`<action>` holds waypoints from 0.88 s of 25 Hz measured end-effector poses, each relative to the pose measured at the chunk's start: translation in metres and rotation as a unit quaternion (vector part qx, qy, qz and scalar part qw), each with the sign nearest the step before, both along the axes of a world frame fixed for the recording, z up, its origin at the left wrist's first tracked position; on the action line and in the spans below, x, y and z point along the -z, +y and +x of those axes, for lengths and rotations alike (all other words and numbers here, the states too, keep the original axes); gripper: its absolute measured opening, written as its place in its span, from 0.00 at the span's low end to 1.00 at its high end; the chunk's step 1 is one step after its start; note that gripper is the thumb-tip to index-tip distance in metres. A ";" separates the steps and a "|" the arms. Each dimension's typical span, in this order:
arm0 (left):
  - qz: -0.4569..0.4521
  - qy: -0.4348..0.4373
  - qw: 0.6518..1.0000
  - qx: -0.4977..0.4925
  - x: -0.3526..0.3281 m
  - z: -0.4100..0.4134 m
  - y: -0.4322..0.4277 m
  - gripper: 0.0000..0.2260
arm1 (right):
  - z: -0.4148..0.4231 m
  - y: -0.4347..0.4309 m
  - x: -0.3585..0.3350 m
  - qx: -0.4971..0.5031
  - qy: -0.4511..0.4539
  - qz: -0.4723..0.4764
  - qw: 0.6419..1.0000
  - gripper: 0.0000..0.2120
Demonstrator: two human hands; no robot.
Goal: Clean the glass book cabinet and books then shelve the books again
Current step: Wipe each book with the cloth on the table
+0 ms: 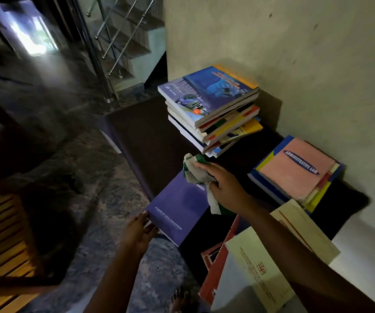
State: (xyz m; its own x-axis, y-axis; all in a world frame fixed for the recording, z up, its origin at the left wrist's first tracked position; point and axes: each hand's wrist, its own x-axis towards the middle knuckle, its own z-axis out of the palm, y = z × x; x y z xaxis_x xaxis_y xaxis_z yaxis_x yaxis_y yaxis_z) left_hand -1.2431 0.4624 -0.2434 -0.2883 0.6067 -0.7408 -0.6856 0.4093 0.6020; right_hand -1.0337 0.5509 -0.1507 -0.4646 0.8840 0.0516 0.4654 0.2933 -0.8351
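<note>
A dark counter [150,136] stands against a stained, pale wall [294,53]. To its left, the floor [69,136] is mottled grey stone. Beyond it a staircase [134,48] climbs behind a slanted metal railing [105,41]. Daylight glares through a doorway [28,35] at the far left, and a slatted wooden bench [6,240] sits near the lower left edge.

The single head-worn camera looked steeply down and forward, close over the dark table [150,136], with the staircase [125,46] far left.
</note>
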 end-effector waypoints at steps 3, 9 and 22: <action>-0.007 0.004 1.000 0.017 0.003 -0.008 -0.001 0.07 | -0.022 0.025 0.033 0.037 -0.083 -0.018 0.996 0.29; -0.007 -0.015 0.999 0.028 0.005 -0.016 0.000 0.07 | -0.068 0.010 0.081 0.025 -0.369 0.038 0.928 0.34; -0.009 -0.093 0.995 0.033 0.012 -0.031 0.002 0.18 | -0.041 -0.018 0.062 0.151 -0.108 -0.019 0.982 0.30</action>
State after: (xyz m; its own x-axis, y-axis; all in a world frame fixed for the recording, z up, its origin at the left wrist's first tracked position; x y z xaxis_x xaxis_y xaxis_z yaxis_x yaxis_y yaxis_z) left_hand -1.2739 0.4645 -0.2552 -0.1056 0.6064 -0.7881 -0.7560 0.4659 0.4598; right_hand -1.0750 0.5326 -0.2130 -0.1779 0.9825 -0.0558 0.6939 0.0850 -0.7150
